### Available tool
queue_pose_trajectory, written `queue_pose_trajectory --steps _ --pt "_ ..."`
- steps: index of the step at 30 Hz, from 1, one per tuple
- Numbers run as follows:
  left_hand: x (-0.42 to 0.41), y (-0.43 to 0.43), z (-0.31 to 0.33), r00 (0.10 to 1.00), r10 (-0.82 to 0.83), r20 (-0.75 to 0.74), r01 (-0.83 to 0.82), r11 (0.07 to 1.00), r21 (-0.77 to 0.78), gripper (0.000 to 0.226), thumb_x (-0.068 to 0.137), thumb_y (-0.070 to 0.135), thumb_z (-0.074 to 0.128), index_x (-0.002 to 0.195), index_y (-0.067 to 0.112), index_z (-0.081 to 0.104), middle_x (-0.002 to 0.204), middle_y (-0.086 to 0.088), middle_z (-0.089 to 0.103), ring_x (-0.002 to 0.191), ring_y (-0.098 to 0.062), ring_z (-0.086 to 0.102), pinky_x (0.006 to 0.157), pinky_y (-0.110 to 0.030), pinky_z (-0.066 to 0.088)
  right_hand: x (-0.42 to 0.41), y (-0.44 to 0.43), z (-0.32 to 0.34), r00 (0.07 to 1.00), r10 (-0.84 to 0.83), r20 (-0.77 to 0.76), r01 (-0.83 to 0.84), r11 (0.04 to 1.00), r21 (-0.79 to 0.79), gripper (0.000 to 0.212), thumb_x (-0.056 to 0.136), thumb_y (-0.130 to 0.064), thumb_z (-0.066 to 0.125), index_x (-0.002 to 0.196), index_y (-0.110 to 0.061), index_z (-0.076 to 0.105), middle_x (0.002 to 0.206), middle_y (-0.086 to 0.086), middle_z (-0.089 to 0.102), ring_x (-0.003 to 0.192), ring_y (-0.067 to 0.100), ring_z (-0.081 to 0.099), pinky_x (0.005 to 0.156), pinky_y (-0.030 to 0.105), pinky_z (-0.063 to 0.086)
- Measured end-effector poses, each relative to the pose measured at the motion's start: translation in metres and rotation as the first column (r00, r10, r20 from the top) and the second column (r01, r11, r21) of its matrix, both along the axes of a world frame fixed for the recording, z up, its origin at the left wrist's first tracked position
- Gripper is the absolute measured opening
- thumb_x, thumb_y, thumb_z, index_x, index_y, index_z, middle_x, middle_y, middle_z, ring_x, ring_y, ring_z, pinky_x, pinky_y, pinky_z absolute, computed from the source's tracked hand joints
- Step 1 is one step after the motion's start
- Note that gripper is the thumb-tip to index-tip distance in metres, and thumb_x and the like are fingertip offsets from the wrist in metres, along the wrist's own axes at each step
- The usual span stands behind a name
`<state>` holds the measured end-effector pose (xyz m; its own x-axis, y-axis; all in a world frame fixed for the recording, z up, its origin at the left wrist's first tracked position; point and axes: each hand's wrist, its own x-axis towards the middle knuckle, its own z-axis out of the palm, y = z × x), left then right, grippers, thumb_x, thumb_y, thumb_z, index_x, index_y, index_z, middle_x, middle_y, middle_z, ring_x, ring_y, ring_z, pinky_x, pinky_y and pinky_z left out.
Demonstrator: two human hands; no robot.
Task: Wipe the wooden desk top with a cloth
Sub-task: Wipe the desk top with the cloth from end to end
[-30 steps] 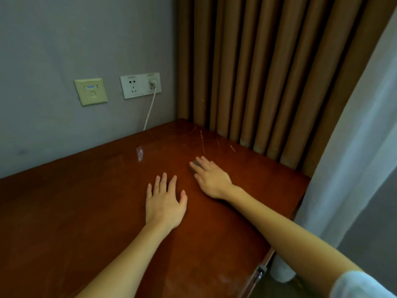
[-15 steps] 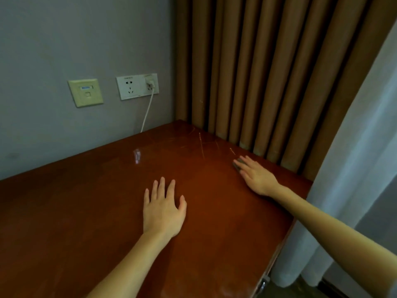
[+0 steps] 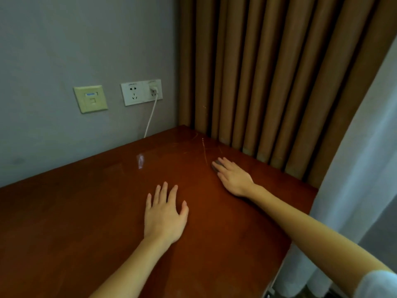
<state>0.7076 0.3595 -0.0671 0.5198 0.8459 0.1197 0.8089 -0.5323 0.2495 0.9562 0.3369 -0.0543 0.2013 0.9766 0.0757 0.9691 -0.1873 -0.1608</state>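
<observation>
A glossy red-brown wooden desk top [image 3: 86, 222] fills the lower half of the view. My left hand [image 3: 164, 214] lies flat on it near the middle, fingers straight and spread. My right hand [image 3: 233, 176] presses flat on a small dark grey cloth [image 3: 215, 165] toward the desk's far right part. Only a corner of the cloth shows past my fingertips; the rest is hidden under the hand. Fine scratches mark the wood just beyond the cloth.
A grey wall runs behind the desk with a beige data socket [image 3: 90, 99] and a white power outlet [image 3: 141, 92]; a white cable [image 3: 150, 119] drops from it behind the desk. Brown curtains [image 3: 268, 72] hang along the far edge, a white sheer curtain [image 3: 361, 168] at the right edge.
My right hand slid the cloth out to the right toward the curtains, then back left a little. The left hand stays flat in the same place.
</observation>
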Motion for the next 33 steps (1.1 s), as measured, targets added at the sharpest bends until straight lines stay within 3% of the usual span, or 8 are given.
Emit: queue_pose_trajectory --steps 3,8,18,23,26,33 --pt "-0.001 0.009 0.002 1.0 -0.027 0.01 0.027 1.0 -0.008 0.06 0.099 0.053 0.021 0.153 0.031 0.009 0.161 0.003 -0.001 0.147 -0.013 -0.005 0.121 -0.036 -0.002 0.004 -0.036 -0.003 0.999 0.048 -0.006 -0.047 0.998 0.031 0.048 0.105 -0.03 0.021 0.152 -0.025 0.016 0.16 -0.001 0.008 0.148 0.012 0.0 0.117 0.024 -0.001" --pt "-0.002 0.025 0.001 1.0 -0.025 0.0 0.025 1.0 -0.01 0.06 0.099 0.053 0.02 0.153 0.032 0.007 0.161 0.005 -0.002 0.147 -0.011 -0.005 0.12 -0.033 -0.003 0.053 -0.059 -0.001 0.996 -0.089 -0.029 0.09 0.996 0.016 0.047 0.105 -0.029 0.023 0.152 -0.024 0.018 0.16 -0.002 0.01 0.147 0.011 0.003 0.114 0.02 -0.002" --pt "0.005 0.036 0.0 0.998 -0.005 -0.058 0.006 1.0 0.012 0.061 0.098 0.053 0.014 0.152 0.031 -0.003 0.16 0.003 -0.011 0.146 -0.014 -0.013 0.12 -0.039 -0.004 0.094 0.024 0.0 0.968 -0.243 -0.06 0.243 0.97 -0.004 0.049 0.104 -0.034 0.02 0.152 -0.022 0.021 0.159 0.001 0.018 0.145 0.019 0.017 0.117 0.032 0.015" --pt "0.008 0.036 0.002 0.997 -0.01 -0.071 0.01 1.0 -0.004 0.061 0.098 0.054 0.013 0.152 0.032 -0.004 0.16 0.002 -0.012 0.146 -0.015 -0.014 0.12 -0.04 -0.005 0.075 0.065 0.004 0.961 -0.277 -0.022 0.277 0.961 -0.027 0.051 0.104 -0.033 0.018 0.153 -0.018 0.016 0.16 0.006 0.013 0.146 0.023 0.013 0.117 0.032 0.011" --pt "0.007 0.035 0.002 0.997 -0.016 -0.072 0.016 1.0 -0.005 0.061 0.098 0.054 0.013 0.152 0.031 -0.004 0.16 0.002 -0.011 0.146 -0.015 -0.014 0.12 -0.04 -0.005 0.062 0.073 0.003 0.97 -0.244 0.003 0.244 0.969 -0.033 0.051 0.104 -0.031 0.017 0.153 -0.016 0.014 0.16 0.008 0.009 0.147 0.022 0.007 0.119 0.033 0.005" --pt "0.006 0.036 0.001 0.998 -0.026 -0.063 0.025 1.0 -0.011 0.061 0.098 0.054 0.013 0.152 0.032 -0.004 0.16 0.003 -0.011 0.146 -0.015 -0.014 0.12 -0.04 -0.006 0.026 0.029 -0.003 1.0 0.019 0.018 -0.019 0.999 0.034 0.049 0.104 -0.029 0.023 0.152 -0.021 0.019 0.16 0.001 0.013 0.147 0.015 0.006 0.118 0.027 0.002"
